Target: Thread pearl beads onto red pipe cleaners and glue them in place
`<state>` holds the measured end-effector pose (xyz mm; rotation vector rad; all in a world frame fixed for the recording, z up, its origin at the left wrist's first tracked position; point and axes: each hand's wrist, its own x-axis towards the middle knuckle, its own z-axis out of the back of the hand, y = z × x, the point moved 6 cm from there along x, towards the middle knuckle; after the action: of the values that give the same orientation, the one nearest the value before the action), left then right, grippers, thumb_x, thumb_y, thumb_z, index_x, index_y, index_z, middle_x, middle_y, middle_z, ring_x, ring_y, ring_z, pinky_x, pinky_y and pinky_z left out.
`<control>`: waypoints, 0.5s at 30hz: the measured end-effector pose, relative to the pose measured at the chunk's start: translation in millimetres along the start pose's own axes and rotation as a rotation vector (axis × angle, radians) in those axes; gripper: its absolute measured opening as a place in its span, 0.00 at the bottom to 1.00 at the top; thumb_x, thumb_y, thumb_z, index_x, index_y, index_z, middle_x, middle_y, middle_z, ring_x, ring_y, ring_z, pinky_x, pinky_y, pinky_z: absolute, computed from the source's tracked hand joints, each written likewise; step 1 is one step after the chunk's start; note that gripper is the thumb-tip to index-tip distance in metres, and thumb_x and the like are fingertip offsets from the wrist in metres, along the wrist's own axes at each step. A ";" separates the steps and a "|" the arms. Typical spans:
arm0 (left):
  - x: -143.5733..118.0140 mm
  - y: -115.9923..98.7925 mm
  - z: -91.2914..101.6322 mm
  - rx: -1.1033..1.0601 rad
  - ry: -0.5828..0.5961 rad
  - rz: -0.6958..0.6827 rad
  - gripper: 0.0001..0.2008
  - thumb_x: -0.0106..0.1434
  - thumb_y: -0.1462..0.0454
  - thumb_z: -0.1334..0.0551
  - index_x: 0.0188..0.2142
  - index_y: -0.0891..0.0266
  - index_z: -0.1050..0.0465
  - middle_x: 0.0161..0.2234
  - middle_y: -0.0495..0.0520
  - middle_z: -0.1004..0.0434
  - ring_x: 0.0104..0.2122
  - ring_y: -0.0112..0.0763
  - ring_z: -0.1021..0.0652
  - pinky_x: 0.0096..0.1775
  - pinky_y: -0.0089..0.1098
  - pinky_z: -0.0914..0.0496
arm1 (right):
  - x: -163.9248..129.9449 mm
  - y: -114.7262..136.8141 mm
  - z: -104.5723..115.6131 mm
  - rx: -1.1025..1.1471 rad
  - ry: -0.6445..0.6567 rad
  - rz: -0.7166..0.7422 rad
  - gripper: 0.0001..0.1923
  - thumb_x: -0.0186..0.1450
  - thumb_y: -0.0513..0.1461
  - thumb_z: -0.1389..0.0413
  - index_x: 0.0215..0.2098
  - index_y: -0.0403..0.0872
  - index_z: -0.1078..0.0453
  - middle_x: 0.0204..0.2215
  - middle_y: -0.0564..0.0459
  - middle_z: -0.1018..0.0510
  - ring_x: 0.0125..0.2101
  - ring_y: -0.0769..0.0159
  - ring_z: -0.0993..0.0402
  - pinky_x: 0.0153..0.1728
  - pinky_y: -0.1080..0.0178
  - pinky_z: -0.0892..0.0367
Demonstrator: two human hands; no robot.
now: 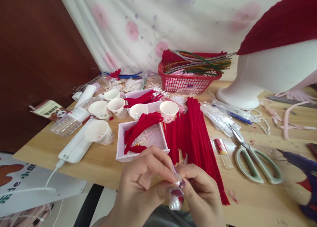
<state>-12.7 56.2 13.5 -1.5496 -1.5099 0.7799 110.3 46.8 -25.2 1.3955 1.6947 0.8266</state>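
Note:
My left hand [142, 184] and my right hand [201, 192] meet at the front of the table, fingers closed in a pinch. A small white pearl bead [177, 183] shows between the fingertips. Just below, a little cluster of pearl beads [174, 204] sticks out under my thumbs, with a bit of red beside it. My fingers partly hide how the beads are joined. Behind my left hand stands a white box [122, 147] of small pearls, with red fuzzy stems [142, 128] lying on top. A long bundle of red fuzzy stems [198, 131] lies beyond my right hand.
Several paper cups [100, 133] stand at left near a power strip [76, 147] and a plastic bottle [70, 119]. Scissors [247, 151], a lighter [223, 152] and a glue gun [302, 177] lie at right. Behind are a red basket [188, 83] and a white mannequin head [250, 78].

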 end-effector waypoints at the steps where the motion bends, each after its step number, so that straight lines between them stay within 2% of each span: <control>1: 0.2 0.0 0.4 -0.006 0.018 -0.007 0.03 0.62 0.64 0.27 0.35 0.52 0.14 0.35 0.49 0.24 0.31 0.26 0.23 0.31 0.25 0.26 | -1.0 0.9 -0.1 -0.004 -0.007 0.002 0.08 0.60 0.48 0.29 0.29 0.55 0.18 0.23 0.57 0.18 0.20 0.72 0.27 0.20 0.74 0.29; 4: 1.3 3.5 2.2 -0.059 0.061 0.001 0.05 0.63 0.66 0.28 0.36 0.51 0.15 0.36 0.49 0.24 0.32 0.25 0.21 0.32 0.24 0.24 | -3.8 1.2 -0.4 -0.029 -0.016 -0.025 0.10 0.60 0.49 0.29 0.30 0.53 0.18 0.21 0.57 0.19 0.18 0.76 0.29 0.20 0.76 0.32; 7: 1.9 11.5 2.9 -0.198 0.072 0.068 0.06 0.64 0.66 0.29 0.36 0.50 0.16 0.36 0.47 0.25 0.28 0.22 0.21 0.26 0.22 0.24 | -5.2 2.1 -4.1 -0.110 0.049 -0.036 0.12 0.66 0.51 0.34 0.36 0.53 0.18 0.19 0.58 0.20 0.15 0.79 0.34 0.19 0.78 0.38; 10: 1.7 16.9 5.9 -0.244 -0.002 0.125 0.03 0.62 0.64 0.27 0.34 0.51 0.16 0.35 0.47 0.25 0.25 0.23 0.23 0.20 0.22 0.27 | -5.3 12.1 -10.9 -0.284 0.143 0.110 0.12 0.71 0.50 0.40 0.41 0.55 0.17 0.17 0.57 0.20 0.16 0.75 0.32 0.21 0.73 0.35; 13: 2.5 12.8 8.9 -0.169 -0.058 0.063 0.03 0.59 0.61 0.25 0.31 0.54 0.16 0.32 0.48 0.25 0.29 0.25 0.24 0.28 0.23 0.25 | -6.0 22.9 -16.0 -0.429 0.174 0.289 0.11 0.73 0.46 0.42 0.42 0.56 0.17 0.17 0.58 0.21 0.18 0.69 0.26 0.28 0.68 0.28; 15: 3.4 10.4 9.5 -0.127 -0.065 0.024 0.04 0.59 0.61 0.25 0.30 0.54 0.16 0.30 0.49 0.25 0.32 0.25 0.25 0.35 0.24 0.25 | -6.6 25.9 -17.2 -0.479 0.162 0.354 0.10 0.73 0.45 0.42 0.42 0.57 0.17 0.17 0.59 0.20 0.19 0.69 0.24 0.29 0.68 0.27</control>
<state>-15.6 61.4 0.3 -1.6524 -1.6175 0.7669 108.4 45.0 6.4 1.3252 1.2548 1.4693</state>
